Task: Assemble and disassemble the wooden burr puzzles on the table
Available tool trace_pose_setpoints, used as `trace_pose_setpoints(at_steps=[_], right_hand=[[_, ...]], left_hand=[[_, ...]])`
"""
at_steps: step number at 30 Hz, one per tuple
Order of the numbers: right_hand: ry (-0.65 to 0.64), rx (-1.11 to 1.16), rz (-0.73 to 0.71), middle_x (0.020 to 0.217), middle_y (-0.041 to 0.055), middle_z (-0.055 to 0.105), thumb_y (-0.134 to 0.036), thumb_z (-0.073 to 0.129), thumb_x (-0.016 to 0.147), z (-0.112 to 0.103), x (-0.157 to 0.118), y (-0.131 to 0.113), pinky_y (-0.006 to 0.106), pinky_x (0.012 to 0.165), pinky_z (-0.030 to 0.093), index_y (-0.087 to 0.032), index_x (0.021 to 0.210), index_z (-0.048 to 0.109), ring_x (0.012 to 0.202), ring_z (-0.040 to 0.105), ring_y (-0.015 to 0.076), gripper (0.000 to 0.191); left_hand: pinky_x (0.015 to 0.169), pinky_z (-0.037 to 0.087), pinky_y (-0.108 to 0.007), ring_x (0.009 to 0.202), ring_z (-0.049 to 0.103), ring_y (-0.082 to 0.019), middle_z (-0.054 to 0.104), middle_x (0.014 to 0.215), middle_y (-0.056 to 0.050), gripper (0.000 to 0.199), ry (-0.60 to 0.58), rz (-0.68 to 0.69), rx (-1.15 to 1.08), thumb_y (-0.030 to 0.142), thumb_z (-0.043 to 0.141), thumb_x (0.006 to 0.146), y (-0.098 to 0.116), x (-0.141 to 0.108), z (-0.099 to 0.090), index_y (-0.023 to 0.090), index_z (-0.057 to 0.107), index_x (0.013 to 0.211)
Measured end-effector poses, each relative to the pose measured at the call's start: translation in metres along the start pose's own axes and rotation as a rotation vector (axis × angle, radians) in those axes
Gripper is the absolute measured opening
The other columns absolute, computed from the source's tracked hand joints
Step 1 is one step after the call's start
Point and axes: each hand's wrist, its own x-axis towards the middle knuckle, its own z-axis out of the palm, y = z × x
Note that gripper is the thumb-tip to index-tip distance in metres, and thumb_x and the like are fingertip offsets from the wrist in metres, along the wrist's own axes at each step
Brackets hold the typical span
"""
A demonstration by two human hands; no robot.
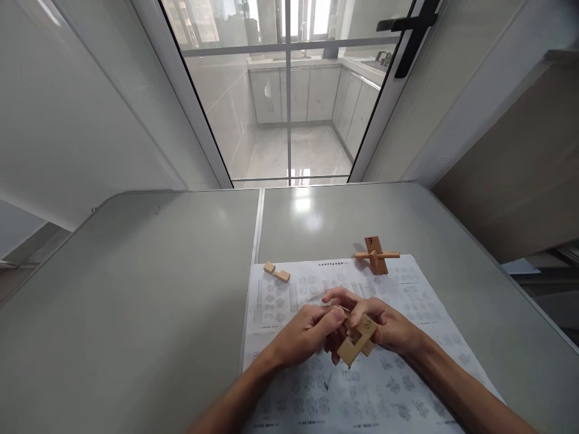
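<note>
Over a printed paper sheet [362, 398], both my hands hold a cluster of light wooden puzzle pieces [357, 342], notched and fitted together at an angle. My left hand [304, 333] has its thumb and fingers pressed on the cluster's left side. My right hand [389, 324] grips it from the right and above, thumb on top. A dark mark shows on the upper piece. Fingers hide part of the cluster. Near the sheet's top left edge lies a single notched wooden piece [277, 272]. At its top edge stands a darker wooden cross-shaped assembly [375, 255].
The sheet lies on a grey table [181, 289] with a seam [259, 226] running away from me. Beyond the far edge is a glass door with a black handle [409, 25], and cabinets show through the glass. A brown panel [511, 163] stands at the right.
</note>
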Motion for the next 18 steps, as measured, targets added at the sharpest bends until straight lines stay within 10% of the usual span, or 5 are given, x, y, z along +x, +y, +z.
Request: trace_pose_setpoints(at_steps=[6, 18], right_hand=[[-0.061, 0.026, 0.058, 0.154, 0.0082, 0.055, -0.048, 0.093, 0.082, 0.001, -0.002, -0.003, 0.047, 0.098, 0.06, -0.031, 0.101, 0.085, 0.114, 0.072, 0.0273, 0.027], [0.17, -0.752, -0.277, 0.11, 0.0046, 0.076, -0.03, 0.083, 0.096, 0.032, 0.01, -0.045, 0.037, 0.084, 0.063, -0.036, 0.121, 0.083, 0.096, 0.072, 0.0215, 0.025]], left_hand=[[0.066, 0.048, -0.028, 0.058, 0.058, -0.015, 0.063, 0.059, -0.004, 0.063, -0.117, -0.058, -0.081, 0.068, 0.048, 0.103, -0.001, 0.0, -0.004, 0.018, 0.063, 0.068], [0.052, 0.028, -0.03, 0.043, 0.032, -0.01, 0.039, 0.041, 0.004, 0.061, 0.159, -0.141, -0.107, 0.061, 0.047, 0.099, 0.012, -0.016, -0.009, 0.021, 0.048, 0.053]])
